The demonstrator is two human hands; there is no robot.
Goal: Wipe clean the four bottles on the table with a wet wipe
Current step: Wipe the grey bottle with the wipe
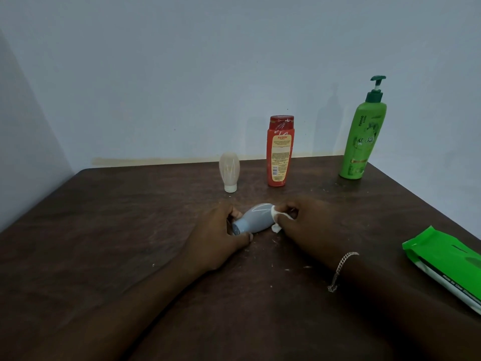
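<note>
A small grey-blue bottle [256, 217] lies on its side at the middle of the dark wooden table [117, 230]. My left hand [221, 235] grips it at the cap end. My right hand [307, 225] holds a crumpled white wet wipe [277, 220] pressed against the bottle's base. Behind them stand a small beige bottle [229, 171] on its white cap, an orange-red bottle [279, 151] and a tall green pump bottle [363, 131] at the back right.
A green wet-wipe pack [445, 264] lies at the table's right edge. A pale wall [182, 74] runs close behind the table's far edge. Small white specks dot the tabletop near my hands.
</note>
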